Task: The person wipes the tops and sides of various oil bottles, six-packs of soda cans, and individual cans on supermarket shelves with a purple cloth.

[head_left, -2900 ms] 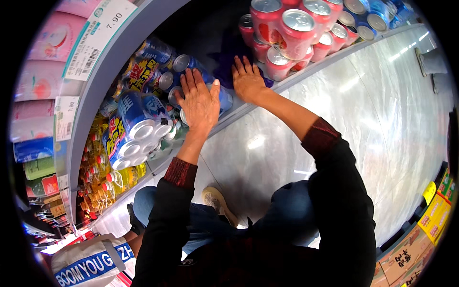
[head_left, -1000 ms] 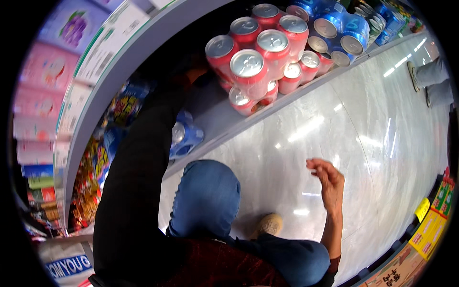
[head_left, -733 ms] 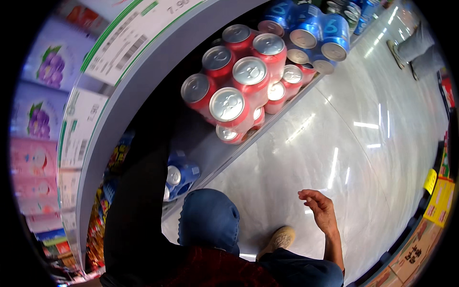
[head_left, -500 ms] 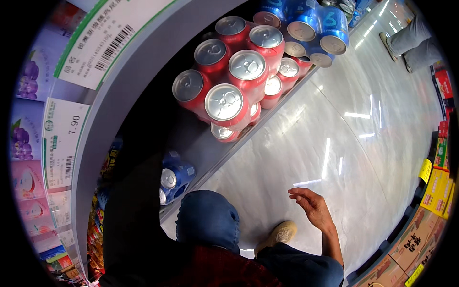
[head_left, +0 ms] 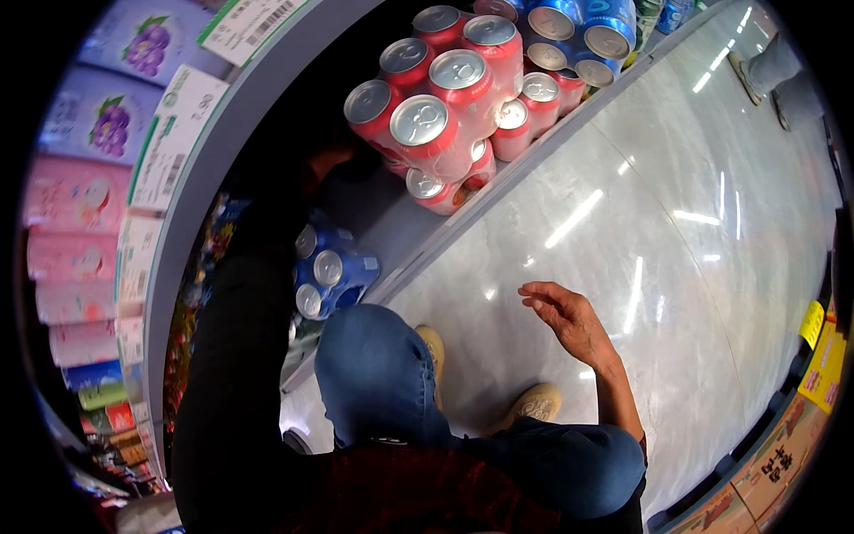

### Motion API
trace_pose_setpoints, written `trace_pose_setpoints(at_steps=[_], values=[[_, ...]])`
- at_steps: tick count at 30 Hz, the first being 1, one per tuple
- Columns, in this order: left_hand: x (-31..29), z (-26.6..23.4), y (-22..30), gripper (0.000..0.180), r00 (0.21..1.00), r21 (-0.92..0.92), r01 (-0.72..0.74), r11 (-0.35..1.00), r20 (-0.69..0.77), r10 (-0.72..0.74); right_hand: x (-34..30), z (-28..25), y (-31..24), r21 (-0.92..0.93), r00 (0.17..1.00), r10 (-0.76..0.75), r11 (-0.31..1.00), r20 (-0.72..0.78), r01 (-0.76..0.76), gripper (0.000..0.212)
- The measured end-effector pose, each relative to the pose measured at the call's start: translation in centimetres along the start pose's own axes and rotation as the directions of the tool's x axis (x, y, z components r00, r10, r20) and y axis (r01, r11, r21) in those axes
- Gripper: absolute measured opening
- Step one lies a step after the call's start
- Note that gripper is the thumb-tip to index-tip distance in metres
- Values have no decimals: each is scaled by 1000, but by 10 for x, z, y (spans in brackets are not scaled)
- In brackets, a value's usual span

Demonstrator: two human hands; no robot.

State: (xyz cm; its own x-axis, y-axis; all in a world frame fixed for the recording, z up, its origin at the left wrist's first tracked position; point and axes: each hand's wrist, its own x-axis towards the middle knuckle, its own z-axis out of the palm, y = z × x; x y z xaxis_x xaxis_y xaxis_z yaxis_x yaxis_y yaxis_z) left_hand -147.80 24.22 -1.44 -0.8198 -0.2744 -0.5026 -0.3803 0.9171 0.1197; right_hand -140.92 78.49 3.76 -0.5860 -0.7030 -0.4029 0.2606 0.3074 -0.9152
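My left arm in a black sleeve reaches into the dark lower shelf. Only a dim part of my left hand [head_left: 327,162] shows there, left of the red cans, and its fingers are lost in shadow. A wrapped stack of red drink cans [head_left: 431,125] stands on the shelf, pack upon pack. Closer to my knee sits a pack of blue cans [head_left: 331,269]. Over the floor hangs my right hand [head_left: 567,320], its fingers loosely stretched and slightly bent, holding nothing.
Blue can packs [head_left: 578,27] stand beyond the red ones. A grey shelf lip [head_left: 498,191] borders the pale shiny floor [head_left: 658,294]. Purple and pink packages [head_left: 80,191] fill the upper shelf at left. Cartons [head_left: 774,463] line the right side. Another person's legs [head_left: 772,76] are at far right.
My left hand has come dimly into view inside the lower shelf. The view has shifted, showing more of the blue cans near my knee. My right hand stays empty over the floor.
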Motion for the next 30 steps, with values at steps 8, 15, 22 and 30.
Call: trace_pose_setpoints(at_steps=[8, 15, 22, 30], values=[[-77, 87, -18, 55, 998, 200, -26, 980, 66, 13, -10, -5, 11, 80, 999, -36, 996, 4, 36, 25], [9, 59, -40, 55, 969, 152, -38, 988, -237, 74, 2, -4, 7, 52, 996, 91, 995, 2, -90, 28], [33, 40, -66, 54, 957, 174, 118, 978, -284, -65, -2, -3, 10, 28, 980, 185, 983, -68, -184, 26], [25, 40, -59, 52, 965, 160, 137, 978, -243, -95, -11, 2, 0, -72, 992, 106, 991, -65, -110, 25]])
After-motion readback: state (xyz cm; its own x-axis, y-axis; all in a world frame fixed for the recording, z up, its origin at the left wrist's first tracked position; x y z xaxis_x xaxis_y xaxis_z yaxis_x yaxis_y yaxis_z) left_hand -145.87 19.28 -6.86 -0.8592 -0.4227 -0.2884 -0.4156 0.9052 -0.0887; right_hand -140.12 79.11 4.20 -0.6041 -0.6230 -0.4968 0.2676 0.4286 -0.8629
